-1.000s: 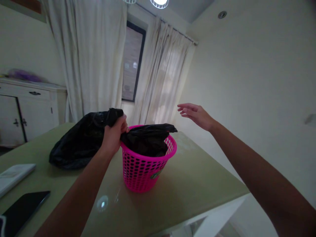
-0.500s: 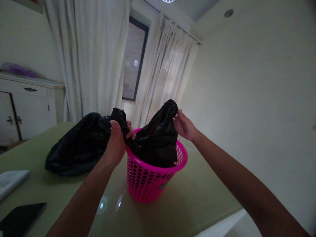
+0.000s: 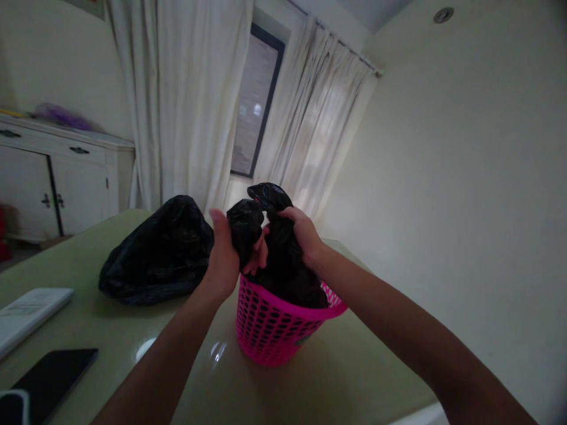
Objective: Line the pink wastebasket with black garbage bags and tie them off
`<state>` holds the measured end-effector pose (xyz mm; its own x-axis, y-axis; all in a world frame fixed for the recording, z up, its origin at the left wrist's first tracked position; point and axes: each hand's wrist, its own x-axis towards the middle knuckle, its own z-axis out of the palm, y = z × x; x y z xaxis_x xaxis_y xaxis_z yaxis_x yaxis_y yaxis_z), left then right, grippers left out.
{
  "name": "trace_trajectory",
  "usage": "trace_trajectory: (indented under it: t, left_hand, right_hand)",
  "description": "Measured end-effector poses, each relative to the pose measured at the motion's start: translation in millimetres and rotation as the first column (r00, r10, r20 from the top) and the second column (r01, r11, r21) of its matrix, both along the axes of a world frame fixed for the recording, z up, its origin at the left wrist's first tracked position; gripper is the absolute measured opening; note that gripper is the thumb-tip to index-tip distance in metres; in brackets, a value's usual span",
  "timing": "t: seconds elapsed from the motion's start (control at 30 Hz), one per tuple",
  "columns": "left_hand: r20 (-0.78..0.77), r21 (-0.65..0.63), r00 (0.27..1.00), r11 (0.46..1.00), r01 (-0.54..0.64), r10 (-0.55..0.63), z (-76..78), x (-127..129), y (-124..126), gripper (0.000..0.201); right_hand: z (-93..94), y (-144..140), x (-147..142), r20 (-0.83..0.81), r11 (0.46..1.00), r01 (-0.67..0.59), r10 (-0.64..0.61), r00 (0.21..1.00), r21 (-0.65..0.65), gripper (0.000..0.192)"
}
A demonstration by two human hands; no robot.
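both hands up over the pink bin (image 3: pixel 277 330) on the green table (image 3: pixel 110 330). left hand (image 3: pixel 228 260) clamped on one bunched end of the black liner (image 3: pixel 287 271), right hand (image 3: pixel 303 233) gripping the other, the two ends meeting above the rim. second black bag (image 3: pixel 159 254) lies just left, phone (image 3: pixel 48 375) nearer.

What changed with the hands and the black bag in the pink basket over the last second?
The right hand, open in the air a second ago, took hold of the bag's far edge. Both hands then drew the edges together above the pink basket; the left hand kept its grip. The other black bag stayed on the table.
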<state>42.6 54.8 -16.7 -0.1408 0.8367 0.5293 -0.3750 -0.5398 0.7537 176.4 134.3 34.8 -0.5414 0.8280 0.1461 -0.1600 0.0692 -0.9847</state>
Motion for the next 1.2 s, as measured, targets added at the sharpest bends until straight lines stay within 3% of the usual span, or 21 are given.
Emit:
trace_trajectory:
  t: [0.1, 0.17, 0.23, 0.33, 0.4, 0.47, 0.53, 0.63, 0.7, 0.8, 0.87, 0.97, 1.1, 1.17, 1.2]
  left_hand:
    - [0.119, 0.018, 0.992, 0.999, 0.041, -0.043, 4.2, 2.2, -1.6, 0.078]
    - [0.205, -0.002, 0.979, 1.0, -0.012, 0.012, 5.1, 3.0, -0.8, 0.057]
    - [0.259, -0.06, 0.963, 0.996, -0.06, 0.074, 5.2, 3.1, 0.9, 0.041]
    - [0.261, -0.125, 0.961, 0.991, -0.056, 0.087, 6.1, 2.4, 2.5, 0.053]
    - [0.22, -0.134, 0.974, 0.991, -0.031, 0.06, 7.5, 2.0, 1.8, 0.062]
    - [0.177, -0.146, 0.982, 0.989, -0.041, 0.066, 8.9, 1.9, -0.3, 0.062]
    - [0.143, -0.16, 0.985, 0.984, -0.073, 0.097, 9.6, 1.7, -3.0, 0.061]
    - [0.1, -0.131, 0.987, 0.985, -0.113, 0.127, 8.6, 0.0, -5.5, 0.058]
    - [0.079, -0.074, 0.981, 0.983, -0.171, 0.176, 6.5, -1.7, -4.7, 0.054]
    - [0.033, -0.029, 0.958, 0.958, -0.284, 0.285, 2.9, -2.2, -2.2, 0.044]
    - [-0.038, -0.018, 0.942, 0.942, -0.336, 0.335, 1.2, 0.1, -3.2, 0.038]
    - [-0.206, 0.085, 0.834, 0.859, -0.505, 0.511, -0.4, 6.6, -10.7, 0.032]
    - [-0.355, 0.323, 0.55, 0.651, -0.687, 0.756, -3.1, 14.2, -20.7, 0.044]
    - [-0.389, 0.386, 0.494, 0.625, -0.679, 0.777, -4.3, 14.9, -22.0, 0.045]
    - [-0.41, 0.407, 0.488, 0.633, -0.659, 0.771, -4.5, 14.3, -21.9, 0.043]
  right_hand:
    - [-0.3, 1.3, -0.9, 0.057, 0.997, -0.072, 0.072, 0.996, -0.01, 0.033]
    - [-0.3, 2.8, -0.5, 0.046, 0.992, -0.123, 0.124, 0.991, -0.021, 0.047]
    - [0.1, 3.5, -1.5, 0.004, 0.997, -0.065, 0.065, 0.998, 0.029, 0.053]
    - [-0.1, 1.5, -6.4, -0.067, 0.974, 0.117, -0.106, 0.992, 0.195, 0.046]
    - [-1.7, -1.6, -9.8, -0.119, 0.937, 0.169, -0.139, 0.983, 0.305, 0.047]
    - [-4.1, -5.5, -10.4, -0.125, 0.9, 0.125, -0.079, 0.989, 0.417, 0.042]
    - [-5.8, -10.3, -6.9, -0.038, 0.87, -0.026, 0.052, 0.998, 0.492, 0.034]
    - [-3.7, -19.8, 3.4, 0.153, 0.842, -0.319, 0.28, 0.948, 0.435, 0.034]
    - [0.2, -27.2, 8.8, 0.27, 0.798, -0.411, 0.319, 0.909, 0.44, 0.041]
    - [2.4, -35.2, 7.4, 0.288, 0.761, -0.335, 0.201, 0.936, 0.556, 0.052]
    - [-1.2, -35.3, 1.2, 0.193, 0.815, -0.207, 0.119, 0.974, 0.542, 0.046]
    - [-9.5, -27.7, -8.1, 0.112, 0.88, -0.02, -0.038, 0.993, 0.475, 0.045]
    - [-12.0, -19.0, -11.3, 0.078, 0.923, 0.132, -0.171, 0.982, 0.362, 0.046]
    - [-7.8, -19.3, -8.8, 0.113, 0.912, 0.111, -0.168, 0.979, 0.395, 0.043]
    - [-4.9, -20.0, -6.8, 0.142, 0.877, 0.083, -0.169, 0.975, 0.473, 0.034]
